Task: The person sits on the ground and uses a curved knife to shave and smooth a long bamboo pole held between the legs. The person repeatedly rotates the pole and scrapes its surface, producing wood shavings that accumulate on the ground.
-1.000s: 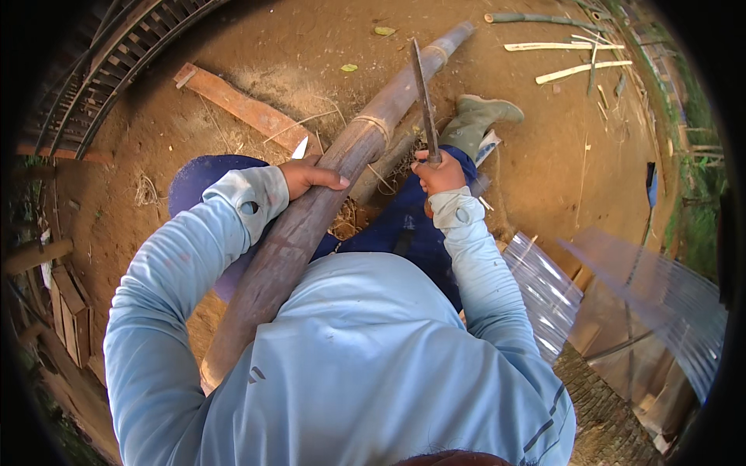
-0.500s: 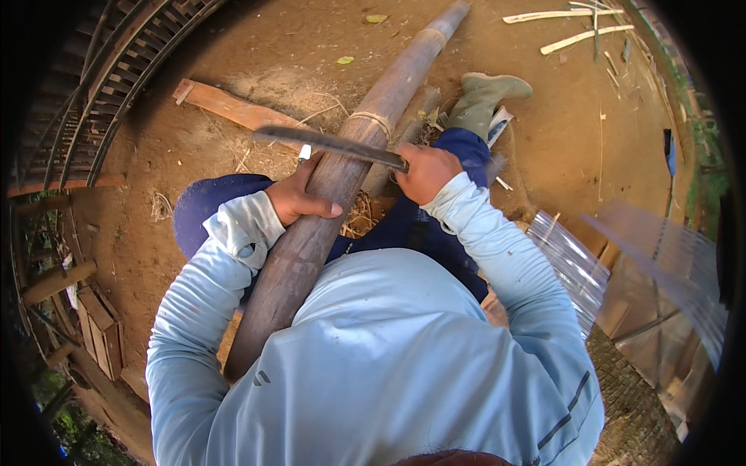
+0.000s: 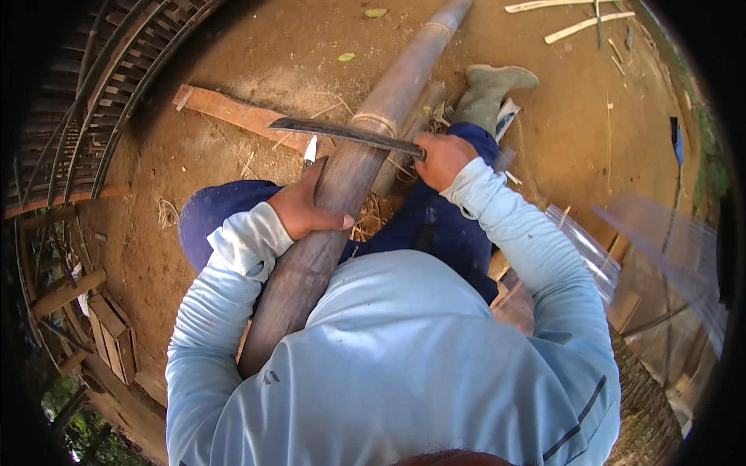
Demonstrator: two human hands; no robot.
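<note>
A long brown bamboo pole [image 3: 365,159] slants from beside my trunk at lower left up to the far right, between my legs. My left hand [image 3: 307,210] is closed round it, the thumb lying across the top. My right hand [image 3: 447,159] grips the handle of a machete [image 3: 338,132]. Its dark blade crosses over the pole near a raised node, tip to the left; whether it touches is hard to tell. Just beyond my left hand a small knife [image 3: 311,151] shows its bright blade, point up; I cannot tell whether my hidden fingers hold it.
An orange-brown plank [image 3: 245,111] lies on the dirt left of the pole. My boot [image 3: 493,93] is stretched out at right. Pale split strips [image 3: 587,27] lie far right, and clear corrugated sheets [image 3: 660,241] stand near right. Slatted woodwork [image 3: 116,85] borders the left.
My right hand and the machete have shifted slightly away and to the right, along the pole. More of the small knife's blade shows. My left hand keeps its hold on the pole.
</note>
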